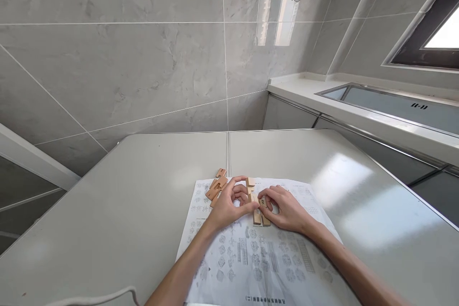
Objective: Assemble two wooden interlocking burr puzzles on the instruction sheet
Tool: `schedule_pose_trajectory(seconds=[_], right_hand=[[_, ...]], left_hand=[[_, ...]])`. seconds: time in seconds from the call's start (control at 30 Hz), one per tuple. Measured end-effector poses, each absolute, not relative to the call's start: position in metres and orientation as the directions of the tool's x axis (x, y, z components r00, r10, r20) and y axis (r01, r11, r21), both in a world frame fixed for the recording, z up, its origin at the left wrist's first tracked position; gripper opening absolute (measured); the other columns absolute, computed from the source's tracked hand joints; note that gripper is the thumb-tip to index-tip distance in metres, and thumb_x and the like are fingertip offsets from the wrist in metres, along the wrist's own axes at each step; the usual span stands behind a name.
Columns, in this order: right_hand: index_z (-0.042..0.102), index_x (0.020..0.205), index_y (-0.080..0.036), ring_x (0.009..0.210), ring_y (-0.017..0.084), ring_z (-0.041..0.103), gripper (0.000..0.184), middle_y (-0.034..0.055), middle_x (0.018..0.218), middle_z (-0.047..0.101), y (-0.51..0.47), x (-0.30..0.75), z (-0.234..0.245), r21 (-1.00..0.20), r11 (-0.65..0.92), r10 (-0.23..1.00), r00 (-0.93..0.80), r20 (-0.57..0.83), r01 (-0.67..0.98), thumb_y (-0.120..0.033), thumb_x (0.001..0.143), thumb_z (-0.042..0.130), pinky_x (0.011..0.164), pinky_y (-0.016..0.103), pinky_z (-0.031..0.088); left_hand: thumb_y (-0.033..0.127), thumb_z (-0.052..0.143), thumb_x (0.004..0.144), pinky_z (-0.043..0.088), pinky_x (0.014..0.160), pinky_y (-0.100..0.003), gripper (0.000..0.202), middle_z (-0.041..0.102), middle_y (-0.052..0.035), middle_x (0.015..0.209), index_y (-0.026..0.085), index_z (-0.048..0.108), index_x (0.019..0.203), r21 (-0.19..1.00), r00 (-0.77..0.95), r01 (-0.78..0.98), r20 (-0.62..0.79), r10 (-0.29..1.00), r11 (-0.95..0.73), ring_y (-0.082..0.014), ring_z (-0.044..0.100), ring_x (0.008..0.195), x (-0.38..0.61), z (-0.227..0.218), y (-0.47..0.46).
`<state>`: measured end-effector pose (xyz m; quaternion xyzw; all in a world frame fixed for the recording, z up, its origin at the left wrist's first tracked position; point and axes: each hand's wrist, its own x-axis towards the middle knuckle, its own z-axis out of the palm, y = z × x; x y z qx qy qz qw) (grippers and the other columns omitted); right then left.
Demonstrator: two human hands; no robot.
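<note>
Pale yellow wood blocks (257, 218). Orange-brown notched wood pieces (222, 181) near far-left corner of white paper sheet (201, 287), grey drawings (242, 251).

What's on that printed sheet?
Pale wooden pieces between the left hand and right hand, plus some reddish pieces. The hands partly hide the pale ones; anything printed beneath is covered.

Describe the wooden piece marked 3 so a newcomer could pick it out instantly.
On the pale table lies a printed paper. Toward its far edge, the left hand and right hand meet around light wooden pieces. The wooden piece you want is at the right hand's fingertips; its dark 3 sets it apart from its neighbours.
</note>
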<state>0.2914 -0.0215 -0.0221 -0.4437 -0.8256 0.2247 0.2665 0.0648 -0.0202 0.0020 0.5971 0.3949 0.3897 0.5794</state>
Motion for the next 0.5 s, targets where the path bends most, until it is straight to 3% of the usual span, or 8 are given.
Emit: schedule_pose_trajectory(seconds=[0.5], right_hand=[[0.069,0.108,-0.023,0.069,0.021,0.060,0.024,-0.0001,0.071,0.062,-0.0119,0.2913,-0.0311,-0.646,0.323,0.946,-0.246,0.210,0.692,-0.035,0.097,0.052,0.069,0.034,0.045]], left_hand=[[0.036,0.084,0.084,0.050,0.082,-0.032,0.070,0.068,-0.0034,0.102,0.021,0.045,0.140,0.997,0.356,-0.051,-0.028,0.934,0.050,-0.0125,0.065,0.078,0.0664,-0.0043,-0.0186]])
